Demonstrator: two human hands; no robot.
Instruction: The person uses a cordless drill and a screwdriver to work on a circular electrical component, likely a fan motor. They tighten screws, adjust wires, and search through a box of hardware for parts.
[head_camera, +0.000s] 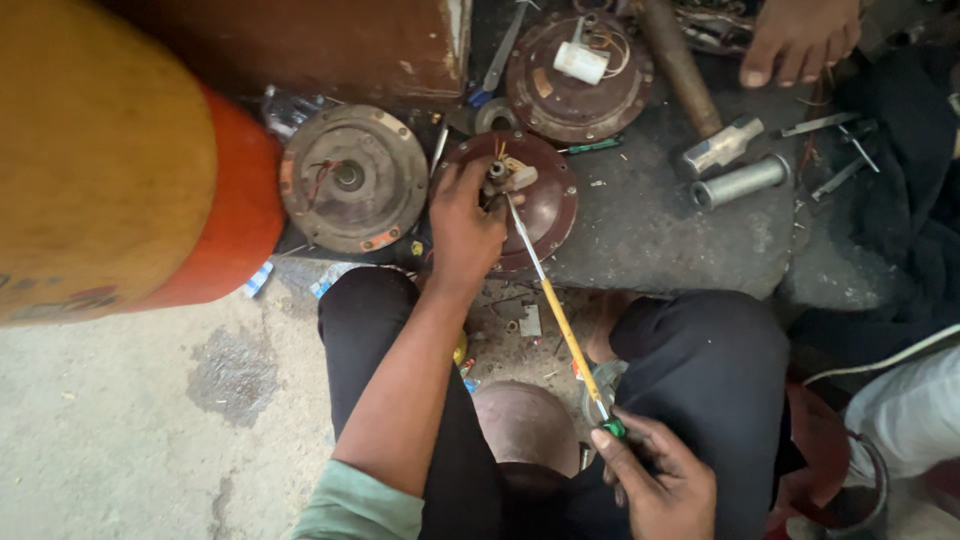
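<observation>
Nearest me, my right hand (655, 482) is clamped on the green end of a long yellow-handled screwdriver (560, 318). Further out, my left hand (465, 225) grips the dark red round metal motor housing (545, 205) lying on the grey stone slab (650, 225), where the screwdriver's tip meets its hub.

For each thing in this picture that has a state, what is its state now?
left hand: gripping the brown motor housing at its hub
right hand: holding the long screwdriver by its handle end
long screwdriver: tip at the hub
grey round cover: lying flat, untouched
rear brown housing: lying flat, wires exposed
</observation>
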